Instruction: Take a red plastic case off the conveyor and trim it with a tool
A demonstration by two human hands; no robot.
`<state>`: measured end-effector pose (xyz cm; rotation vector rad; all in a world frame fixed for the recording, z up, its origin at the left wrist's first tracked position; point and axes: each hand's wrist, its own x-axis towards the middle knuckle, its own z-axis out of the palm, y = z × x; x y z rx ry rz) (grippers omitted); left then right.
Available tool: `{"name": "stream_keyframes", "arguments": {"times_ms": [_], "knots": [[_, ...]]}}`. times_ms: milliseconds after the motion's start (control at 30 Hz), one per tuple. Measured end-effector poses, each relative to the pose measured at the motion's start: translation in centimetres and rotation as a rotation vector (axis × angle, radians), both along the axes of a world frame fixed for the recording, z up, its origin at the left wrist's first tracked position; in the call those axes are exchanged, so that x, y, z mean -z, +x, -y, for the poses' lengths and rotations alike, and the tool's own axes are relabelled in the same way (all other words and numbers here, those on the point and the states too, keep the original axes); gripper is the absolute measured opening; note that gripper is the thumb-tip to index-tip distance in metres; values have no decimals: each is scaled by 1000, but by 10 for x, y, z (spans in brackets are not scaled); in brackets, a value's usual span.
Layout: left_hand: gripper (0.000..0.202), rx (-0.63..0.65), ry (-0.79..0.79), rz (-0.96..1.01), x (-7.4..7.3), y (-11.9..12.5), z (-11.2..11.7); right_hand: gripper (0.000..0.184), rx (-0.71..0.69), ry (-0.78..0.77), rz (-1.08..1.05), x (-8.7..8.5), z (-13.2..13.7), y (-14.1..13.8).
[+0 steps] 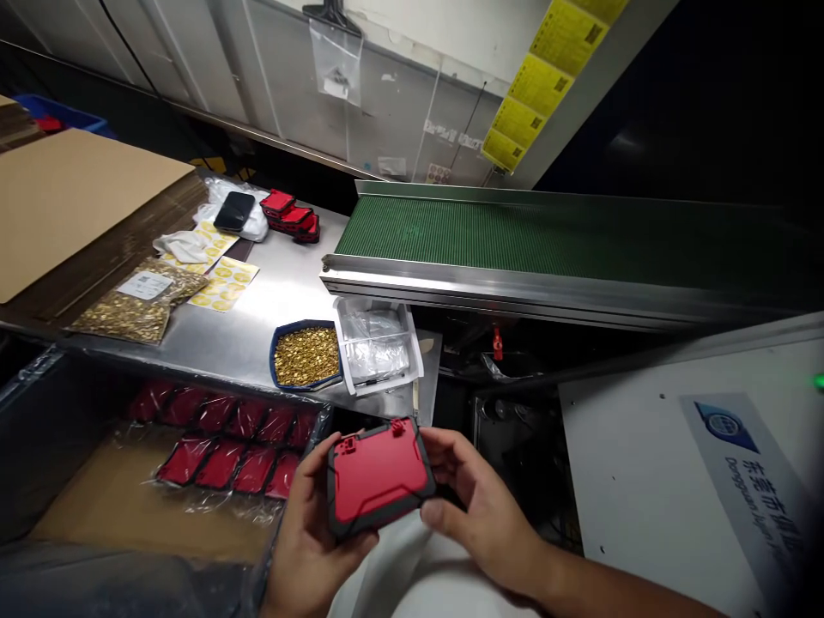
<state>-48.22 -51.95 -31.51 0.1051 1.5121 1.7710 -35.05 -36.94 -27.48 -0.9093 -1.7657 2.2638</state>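
Between my two hands is a red plastic case [381,474] with a black rim and two small red latches along its far edge. My left hand [309,532] wraps its left side, thumb along the near edge. On the right side, my right hand [480,506] grips the case, its thumb at the near right corner and the fingers behind. The case is tilted, its broad red face turned up toward me. Beyond it on the metal table stand a blue tray of small gold-coloured metal parts [305,356] and a white tray [417,360] holding clear plastic bags.
To the left, a lined crate [39,386] holds rows of bagged red cases [215,463]. A green conveyor belt [463,232] runs off to the right. Stacked red cases [291,215], a phone [235,211], sticker sheets [225,283] and a bag of metal parts [138,300] lie on the table.
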Motion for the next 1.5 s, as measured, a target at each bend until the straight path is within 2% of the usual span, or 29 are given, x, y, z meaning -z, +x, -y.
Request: {"name": "stream_keyframes", "arguments": {"times_ms": [67, 133, 167, 233, 300, 367, 467, 533, 600, 667, 733, 833, 1067, 1200, 1367, 1400, 1500], "knots": [[88, -96, -44, -118, 3, 12, -7, 51, 51, -171, 1, 6, -1, -6], [88, -133, 18, -198, 8, 21, -10, 45, 128, -278, 11, 11, -4, -11], [86, -121, 67, -216, 12, 23, -9, 44, 171, -301, 15, 13, -7, -13], [70, -75, 145, -205, 19, 21, -8, 43, 198, -298, 3, 13, -16, -14], [60, -27, 160, -144, 23, 11, -8, 42, 109, -272, -19, 8, -24, -13], [63, 102, 190, -49, 23, -2, -13, 39, -34, -236, -38, -1, -30, -12], [84, 511, 346, 165, 16, -16, -26, 32, -219, -89, -111, -17, -34, -13], [95, 661, 420, 225, 10, -17, -34, 28, -270, 75, -168, -25, -34, -16], [97, 620, 416, 161, 7, -15, -38, 27, -220, 239, -178, -26, -32, -16], [98, 514, 359, 61, 6, -11, -39, 33, -94, 302, -136, -22, -28, -16], [101, 436, 312, -3, 7, -8, -39, 46, 16, 181, -98, -16, -22, -14], [108, 408, 276, -44, 7, -6, -38, 57, 37, 11, -94, -12, -13, -11], [103, 466, 244, -188, 7, -6, -32, 73, -36, -24, -143, -20, -12, -6], [101, 459, 252, -284, 6, -5, -27, 70, -67, -16, -122, -22, -14, -5], [99, 458, 267, -367, 4, -2, -20, 31, -14, -64, -177, -22, -18, -9], [99, 454, 270, -397, 4, -1, -19, 27, 4, -49, -178, -21, -19, -11], [101, 471, 283, -481, 5, 1, -18, 36, 51, 13, -188, -19, -21, -13]]}}
